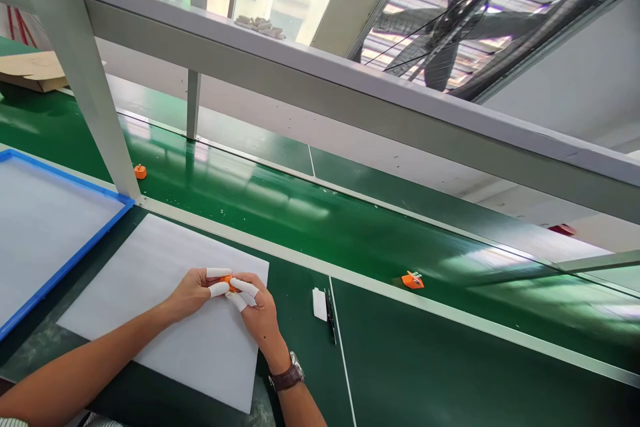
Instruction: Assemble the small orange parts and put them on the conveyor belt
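Observation:
A small orange part (229, 282) is pinched between the fingertips of both my hands, above a white sheet (200, 353) on the green bench. My left hand (193, 293) comes in from the left, with white covers on its thumb and a finger. From the right, my right hand (257, 312) grips the same part, also with white finger covers; a watch is on that wrist. Fingers hide most of the part, so its exact kind cannot be made out.
On the green belt behind lie an orange piece (413, 279) and another orange piece (141, 172). A blue-rimmed tray (107, 230) stands at left. Right of the sheet are a white card-like item (319, 304) and a black pen-like item (331, 317). A grey metal frame (300, 73) crosses above.

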Available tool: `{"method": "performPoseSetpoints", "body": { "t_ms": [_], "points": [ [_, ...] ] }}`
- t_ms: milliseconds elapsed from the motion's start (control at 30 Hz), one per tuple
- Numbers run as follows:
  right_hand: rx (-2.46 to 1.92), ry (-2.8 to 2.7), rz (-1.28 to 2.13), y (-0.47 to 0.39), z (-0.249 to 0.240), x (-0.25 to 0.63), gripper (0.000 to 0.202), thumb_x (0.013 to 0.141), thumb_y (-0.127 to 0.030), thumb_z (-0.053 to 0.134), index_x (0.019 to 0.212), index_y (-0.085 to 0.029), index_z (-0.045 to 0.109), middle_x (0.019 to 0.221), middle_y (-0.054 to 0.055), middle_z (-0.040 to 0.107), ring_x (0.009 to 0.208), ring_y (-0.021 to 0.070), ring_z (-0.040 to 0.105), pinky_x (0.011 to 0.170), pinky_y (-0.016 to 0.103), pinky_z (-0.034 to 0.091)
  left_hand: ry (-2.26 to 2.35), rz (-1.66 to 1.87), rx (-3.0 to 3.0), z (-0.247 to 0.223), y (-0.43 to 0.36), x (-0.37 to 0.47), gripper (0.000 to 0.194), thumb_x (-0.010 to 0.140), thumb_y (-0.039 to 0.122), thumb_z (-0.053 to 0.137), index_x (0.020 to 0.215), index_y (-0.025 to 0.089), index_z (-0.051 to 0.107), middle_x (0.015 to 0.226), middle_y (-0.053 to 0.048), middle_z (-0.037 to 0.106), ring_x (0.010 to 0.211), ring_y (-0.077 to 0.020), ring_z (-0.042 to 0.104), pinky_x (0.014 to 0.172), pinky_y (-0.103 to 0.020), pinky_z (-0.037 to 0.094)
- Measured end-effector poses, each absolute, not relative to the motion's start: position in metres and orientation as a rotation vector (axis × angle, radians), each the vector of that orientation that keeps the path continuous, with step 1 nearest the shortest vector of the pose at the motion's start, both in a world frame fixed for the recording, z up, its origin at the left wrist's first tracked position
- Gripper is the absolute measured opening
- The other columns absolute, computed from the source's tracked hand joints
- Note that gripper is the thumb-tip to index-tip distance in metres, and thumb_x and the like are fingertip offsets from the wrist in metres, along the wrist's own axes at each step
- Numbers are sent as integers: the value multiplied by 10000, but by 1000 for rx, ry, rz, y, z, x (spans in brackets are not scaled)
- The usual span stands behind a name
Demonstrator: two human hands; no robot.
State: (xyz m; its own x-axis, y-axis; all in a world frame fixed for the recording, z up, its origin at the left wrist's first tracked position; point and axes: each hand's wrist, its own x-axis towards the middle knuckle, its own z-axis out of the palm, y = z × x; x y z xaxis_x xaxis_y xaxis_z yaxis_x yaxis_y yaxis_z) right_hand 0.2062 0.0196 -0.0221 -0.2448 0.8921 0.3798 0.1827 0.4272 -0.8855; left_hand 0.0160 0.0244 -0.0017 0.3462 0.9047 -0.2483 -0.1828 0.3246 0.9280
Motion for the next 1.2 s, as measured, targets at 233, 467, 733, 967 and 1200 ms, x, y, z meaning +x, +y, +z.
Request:
{"method": "performPoseSetpoints", "body": {
  "t_ms": [233,467,733,967,1200],
  "points": [
    [-995,-1321,1560,21,-17,211,424,866,-381,725,1260,-269,616,1198,78,685,1003,224,703,902,431,603,1001,874,1078,-8,22,16,395,850,364,697,1217,219,714,1238,-60,732,1147,-284,683,1037,-436,532],
    [-996,-1216,1720,25,-11,206,434,809,-378,785,1200,-237,661,1125,62,745,1055,253,701,956,452,571,998,830,1207,-12,19,16,391,884,329,625,1260,240,682,1365,-33,655,1265,-275,609,1098,-431,492],
    [-927,-1200,1703,24,-15,207,406,826,-373,771,1196,-249,657,1202,62,723,1108,241,686,1025,459,536,1089,832,1246,-7,19,22,341,880,300,632,1206,239,711,1361,-30,658,1273,-264,604,1111,-419,489],
    [-895,-1336,1702,25,-14,218,491,876,-379,712,1328,-244,574,1227,78,694,1014,211,697,923,416,584,1064,844,1166,-9,25,18,339,877,330,667,1201,237,711,1256,-47,721,1169,-269,671,1037,-420,545],
    [-1150,-1788,883,30,-22,224,282,982,-228,494,1213,-245,654,1149,85,670,915,194,654,765,333,571,1065,857,1039,-1,29,12,387,880,394,677,1217,206,699,1184,-81,750,1129,-276,689,1061,-444,516]
  ]
}}
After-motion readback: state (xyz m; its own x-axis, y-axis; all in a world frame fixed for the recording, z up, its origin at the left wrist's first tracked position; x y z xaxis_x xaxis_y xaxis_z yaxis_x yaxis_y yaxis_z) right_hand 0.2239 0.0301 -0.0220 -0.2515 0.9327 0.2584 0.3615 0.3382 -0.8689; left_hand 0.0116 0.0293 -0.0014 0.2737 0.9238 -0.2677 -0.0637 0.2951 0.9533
